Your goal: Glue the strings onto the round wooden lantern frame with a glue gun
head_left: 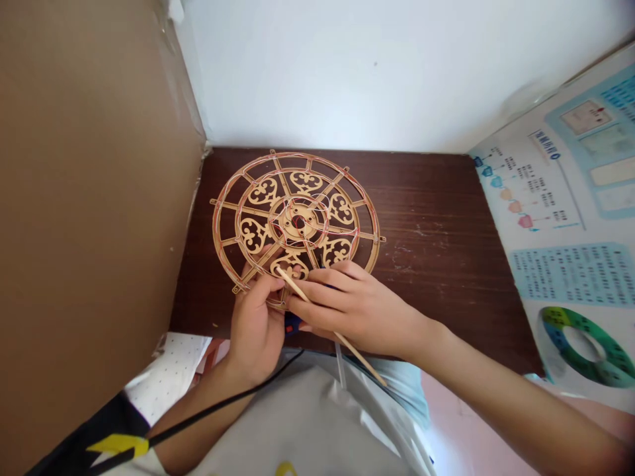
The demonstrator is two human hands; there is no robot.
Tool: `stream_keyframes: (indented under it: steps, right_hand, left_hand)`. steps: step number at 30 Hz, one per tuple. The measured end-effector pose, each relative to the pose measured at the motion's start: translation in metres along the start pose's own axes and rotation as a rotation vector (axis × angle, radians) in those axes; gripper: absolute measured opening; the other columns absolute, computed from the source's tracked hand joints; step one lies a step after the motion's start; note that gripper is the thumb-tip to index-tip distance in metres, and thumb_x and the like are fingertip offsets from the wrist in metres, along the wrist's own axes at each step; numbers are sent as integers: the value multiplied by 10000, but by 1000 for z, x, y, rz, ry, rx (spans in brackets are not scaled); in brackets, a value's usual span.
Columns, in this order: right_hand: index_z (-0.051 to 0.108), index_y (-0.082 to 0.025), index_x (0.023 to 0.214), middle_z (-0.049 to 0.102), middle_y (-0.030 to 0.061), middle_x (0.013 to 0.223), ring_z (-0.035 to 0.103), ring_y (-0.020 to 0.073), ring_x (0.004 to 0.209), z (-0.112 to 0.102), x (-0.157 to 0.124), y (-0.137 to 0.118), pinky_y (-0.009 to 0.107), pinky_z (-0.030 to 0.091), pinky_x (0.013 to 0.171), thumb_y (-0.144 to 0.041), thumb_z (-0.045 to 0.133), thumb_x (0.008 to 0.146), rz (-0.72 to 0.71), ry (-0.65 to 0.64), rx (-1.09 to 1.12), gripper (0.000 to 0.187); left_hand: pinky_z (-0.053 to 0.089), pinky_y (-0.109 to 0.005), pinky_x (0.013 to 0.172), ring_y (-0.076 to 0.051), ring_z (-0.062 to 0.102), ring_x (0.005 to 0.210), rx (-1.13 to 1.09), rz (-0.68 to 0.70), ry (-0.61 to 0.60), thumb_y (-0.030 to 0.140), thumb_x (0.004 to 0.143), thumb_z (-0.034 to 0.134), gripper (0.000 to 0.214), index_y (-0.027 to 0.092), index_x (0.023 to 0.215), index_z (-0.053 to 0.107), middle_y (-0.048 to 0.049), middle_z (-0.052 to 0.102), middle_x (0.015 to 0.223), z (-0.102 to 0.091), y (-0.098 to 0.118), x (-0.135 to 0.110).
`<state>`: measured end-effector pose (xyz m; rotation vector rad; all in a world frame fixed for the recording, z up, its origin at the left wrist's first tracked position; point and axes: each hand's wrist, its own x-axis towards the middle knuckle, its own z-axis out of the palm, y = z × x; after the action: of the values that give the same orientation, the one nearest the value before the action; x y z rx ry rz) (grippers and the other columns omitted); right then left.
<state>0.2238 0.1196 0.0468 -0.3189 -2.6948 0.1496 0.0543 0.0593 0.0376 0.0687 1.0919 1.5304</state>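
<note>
Right hand (354,307) curls around a wooden stick (347,345) (left hand (255,327) pinches the fretwork wheel (262,192)).

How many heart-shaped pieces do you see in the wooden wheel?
6 heart-shaped pieces, in the wooden wheel around its hub: upper left, top, right, lower right, bottom, left. The bottom one is partly covered.

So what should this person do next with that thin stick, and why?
Probably press the tip of the wooden stick gently against the fretwork wooden wheel, I'd guess: the right hand holds the stick with its tip at the wheel's lower part, and the left hand grips the wheel right there, steadying it.
</note>
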Motion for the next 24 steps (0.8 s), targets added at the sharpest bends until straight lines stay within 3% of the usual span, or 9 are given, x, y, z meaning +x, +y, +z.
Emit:
stream_keyframes:
  steps: [5, 11, 16, 19, 24]
  right_hand:
    - [703, -174, 1324, 807, 55, 1301, 665, 224, 1160, 5, -1, -2, 383, 423, 920, -374, 463, 1190, 85, 63, 106, 339]
    - [705, -165, 1311, 836, 61, 1242, 700, 192, 1169, 6, -1, -7, 376, 424, 952, -398, 425, 1201, 90, 157, 98, 380]
    - [706, -166, 1305, 835, 58, 1256, 707, 189, 1179, 2, 1, -7, 381, 421, 949, -408, 390, 1209, 85, 163, 114, 409]
    - [707, -172, 1304, 836, 52, 1254, 706, 179, 1182, 0, 0, -8, 383, 404, 960, -410, 360, 1215, 89, 175, 130, 430]
    - [704, -177, 1294, 837, 48, 1238, 698, 177, 1191, -1, -3, -12, 393, 372, 951, -417, 327, 1219, 100, 193, 154, 454]
  left_hand:
    - [566, -328, 971, -182, 694, 1044, -4, -21, 16, 81, 715, 810, 374, 228, 1054, 754, 3, 768, 1067, 0, 3, -1]
    - [525, -350, 1104, -167, 687, 981, 55, 35, -7, 84, 732, 792, 290, 231, 980, 769, 21, 771, 953, 2, 9, -2]
    - [499, -362, 1135, -200, 706, 1046, 116, 66, -52, 82, 744, 762, 296, 246, 990, 773, 18, 776, 952, 1, 11, -3]
    - [533, -358, 1070, -211, 709, 1037, 92, 45, -50, 73, 716, 766, 333, 253, 997, 769, 17, 777, 952, 3, 11, -5]
    - [553, -240, 873, -132, 676, 884, 51, 59, 19, 25, 636, 794, 380, 261, 931, 750, 53, 773, 943, 6, 13, -10]
